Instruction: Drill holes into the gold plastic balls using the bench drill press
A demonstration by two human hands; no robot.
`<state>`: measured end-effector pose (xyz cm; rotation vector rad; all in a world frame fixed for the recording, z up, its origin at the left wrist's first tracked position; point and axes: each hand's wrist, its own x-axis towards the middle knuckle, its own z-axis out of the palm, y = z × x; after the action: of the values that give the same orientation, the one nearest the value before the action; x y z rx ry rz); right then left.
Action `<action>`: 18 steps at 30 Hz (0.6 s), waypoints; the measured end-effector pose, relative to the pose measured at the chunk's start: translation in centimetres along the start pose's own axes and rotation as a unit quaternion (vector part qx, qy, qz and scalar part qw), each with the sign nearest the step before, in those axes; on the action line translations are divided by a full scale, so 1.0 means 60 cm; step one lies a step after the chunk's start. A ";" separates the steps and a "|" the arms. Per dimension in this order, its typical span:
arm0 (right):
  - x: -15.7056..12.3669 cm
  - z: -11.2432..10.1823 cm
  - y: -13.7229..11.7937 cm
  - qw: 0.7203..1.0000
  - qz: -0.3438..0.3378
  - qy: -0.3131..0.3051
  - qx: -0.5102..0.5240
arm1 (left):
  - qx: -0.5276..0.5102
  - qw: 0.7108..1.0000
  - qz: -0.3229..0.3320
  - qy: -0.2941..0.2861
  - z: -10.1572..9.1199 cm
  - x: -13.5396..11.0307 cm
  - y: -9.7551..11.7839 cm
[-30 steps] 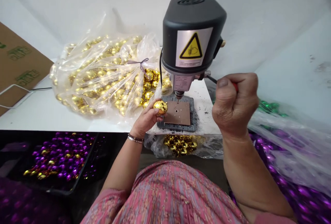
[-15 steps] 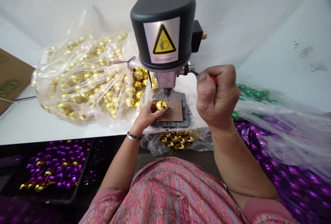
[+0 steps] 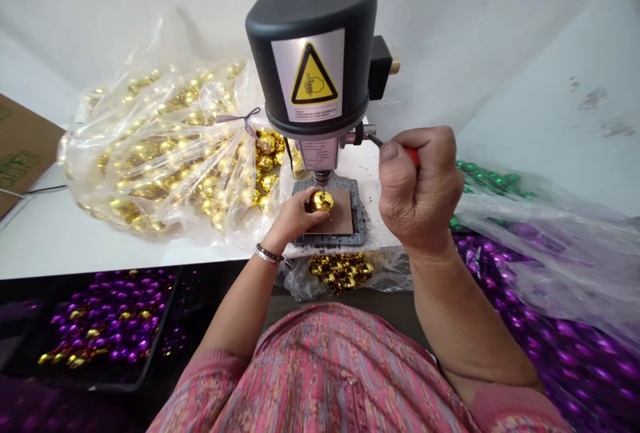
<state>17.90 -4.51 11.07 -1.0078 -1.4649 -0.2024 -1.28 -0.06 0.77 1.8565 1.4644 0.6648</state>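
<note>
A small black bench drill [image 3: 313, 46] with a yellow warning label stands on the white table [image 3: 75, 239]. My left hand [image 3: 295, 219] pinches a shiny gold ball [image 3: 321, 201] and holds it on the brown pad of the drill's base plate [image 3: 345, 219], right under the drill bit. My right hand [image 3: 420, 186] is a fist wrapped round the drill's red-tipped lever handle [image 3: 411, 153], to the right of the machine.
A large clear bag of gold balls [image 3: 165, 146] lies left of the drill. A smaller bag of gold balls [image 3: 340, 271] hangs below the table edge. A black tray of purple and gold balls [image 3: 105, 316] sits lower left. Bags of purple balls [image 3: 550, 326] and green balls [image 3: 490, 179] lie right. A cardboard box [image 3: 20, 153] is far left.
My left hand has slid the gold ball from the pad's left edge to directly under the drill bit. My right hand keeps its grip on the lever.
</note>
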 end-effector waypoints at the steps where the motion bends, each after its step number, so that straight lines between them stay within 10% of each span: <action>1: 0.000 -0.001 0.000 1.000 0.001 -0.002 -0.001 | 0.010 1.000 0.011 -0.006 0.001 0.003 0.004; 18: -0.063 0.010 0.040 0.996 -0.085 0.000 -0.010 | -0.009 0.999 0.025 -0.022 0.003 0.000 0.013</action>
<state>18.44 -4.35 6.61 -0.8995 -1.5511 -0.3403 -0.67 -0.22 1.26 1.8878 1.3847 0.6541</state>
